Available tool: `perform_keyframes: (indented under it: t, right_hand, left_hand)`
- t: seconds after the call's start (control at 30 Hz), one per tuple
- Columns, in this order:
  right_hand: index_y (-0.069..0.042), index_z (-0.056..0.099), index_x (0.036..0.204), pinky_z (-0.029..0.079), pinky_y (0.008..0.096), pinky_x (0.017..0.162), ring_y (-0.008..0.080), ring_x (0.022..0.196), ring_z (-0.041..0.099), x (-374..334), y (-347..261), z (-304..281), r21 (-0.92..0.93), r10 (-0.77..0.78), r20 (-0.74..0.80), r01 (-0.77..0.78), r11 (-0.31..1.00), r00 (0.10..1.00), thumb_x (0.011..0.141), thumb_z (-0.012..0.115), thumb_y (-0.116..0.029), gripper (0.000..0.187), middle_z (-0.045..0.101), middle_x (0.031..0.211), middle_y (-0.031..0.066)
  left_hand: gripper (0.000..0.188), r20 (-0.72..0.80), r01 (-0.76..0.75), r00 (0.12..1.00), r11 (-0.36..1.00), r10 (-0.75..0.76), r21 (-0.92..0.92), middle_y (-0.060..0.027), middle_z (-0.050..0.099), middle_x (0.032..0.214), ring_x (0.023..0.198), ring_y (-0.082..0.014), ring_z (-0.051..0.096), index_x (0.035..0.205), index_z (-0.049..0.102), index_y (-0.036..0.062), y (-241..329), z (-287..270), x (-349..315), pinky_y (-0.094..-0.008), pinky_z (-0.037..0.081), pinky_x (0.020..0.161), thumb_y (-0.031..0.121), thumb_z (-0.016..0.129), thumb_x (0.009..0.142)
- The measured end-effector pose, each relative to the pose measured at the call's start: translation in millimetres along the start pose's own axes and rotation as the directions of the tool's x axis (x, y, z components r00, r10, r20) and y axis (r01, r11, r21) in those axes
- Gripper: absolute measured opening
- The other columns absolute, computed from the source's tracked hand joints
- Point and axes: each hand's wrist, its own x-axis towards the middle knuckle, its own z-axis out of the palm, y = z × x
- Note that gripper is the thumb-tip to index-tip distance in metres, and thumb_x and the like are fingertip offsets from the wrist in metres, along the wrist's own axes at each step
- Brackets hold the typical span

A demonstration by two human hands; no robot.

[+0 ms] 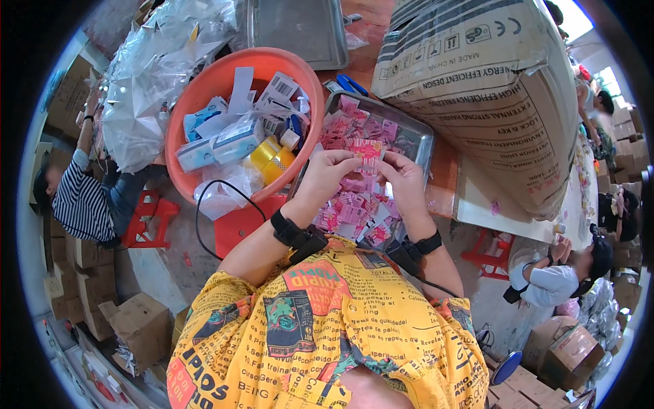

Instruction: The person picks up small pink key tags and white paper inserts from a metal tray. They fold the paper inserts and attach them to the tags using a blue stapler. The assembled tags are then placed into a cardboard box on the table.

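Between my two hands is a small pink printed card (366,150), raised over a metal tray (424,140). My left hand (325,176) pinches its left side between thumb and fingers. On the card's right side, my right hand (407,183) has its fingers closed in the same way. Many similar pink cards (351,213) lie loosely heaped in the tray, below and around my hands. My fingers partly cover the lower edge of the held card.
Left of the tray stands an orange-red basin (178,140) with white boxes, papers and yellow tape rolls (272,160). A large carton (477,88) leans at the right. Silvery plastic bags (160,75) and another metal tray (296,34) lie farther back. People sit at both sides.
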Motion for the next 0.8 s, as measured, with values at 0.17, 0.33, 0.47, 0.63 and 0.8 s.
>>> perform_keyframes:
  t: [0.17,0.33,0.47,0.63,0.8]
  right_hand:
    - [0.003,0.063,0.096,0.043,0.0197,0.051,0.0059,0.057,0.054,3,11,-3,-0.123,0.004,-0.021,-0.007,0.992,1.0,0.082,0.062,-0.011,0.02,0.062,0.074,0.0025]
    - [0.004,0.063,0.096,0.045,0.0199,0.052,0.0064,0.058,0.055,0,8,4,-0.124,0.029,-0.042,-0.034,0.992,0.999,0.082,0.06,-0.01,0.019,0.062,0.073,0.0025]
    - [0.002,0.061,0.101,0.044,0.0202,0.054,0.0067,0.061,0.056,1,17,3,-0.071,0.023,-0.031,-0.025,0.997,0.999,0.083,0.058,-0.006,0.02,0.063,0.079,0.0034]
    - [0.003,0.057,0.106,0.043,0.0203,0.055,0.0069,0.062,0.055,0,16,4,-0.004,0.051,0.026,-0.051,0.999,0.998,0.082,0.058,-0.004,0.026,0.063,0.082,0.0038]
    - [0.003,0.056,0.108,0.043,0.02,0.055,0.0069,0.061,0.054,-1,16,5,0.083,0.074,0.027,-0.076,0.994,0.997,0.081,0.059,-0.005,0.028,0.062,0.083,0.0037]
  left_hand:
    - [0.015,0.003,-0.014,1.0,1.0,0.014,0.0,-0.0052,0.064,0.079,0.071,-0.0106,0.06,0.089,0.064,-0.0025,0,1,0,-0.0216,0.048,0.064,0.009,0.061,0.081]
    - [0.015,-0.002,0.045,0.999,0.997,-0.045,-0.061,-0.0064,0.063,0.084,0.074,-0.0125,0.061,0.092,0.062,-0.0021,6,5,-3,-0.0233,0.05,0.068,0.008,0.062,0.08]
    - [0.016,0.012,0.125,0.992,0.976,-0.125,-0.177,-0.0071,0.063,0.086,0.075,-0.0143,0.062,0.094,0.061,-0.0021,2,2,-1,-0.0259,0.052,0.07,0.007,0.061,0.081]
    - [0.014,0.021,0.152,0.988,0.957,-0.152,-0.245,-0.0073,0.063,0.085,0.074,-0.0148,0.062,0.092,0.061,-0.0016,-7,-3,0,-0.0268,0.052,0.069,0.004,0.061,0.08]
    - [0.013,0.0,0.121,0.992,0.972,-0.124,-0.201,-0.0073,0.063,0.083,0.071,-0.0145,0.062,0.092,0.061,-0.0016,-8,-2,0,-0.0248,0.051,0.066,0.001,0.061,0.079]
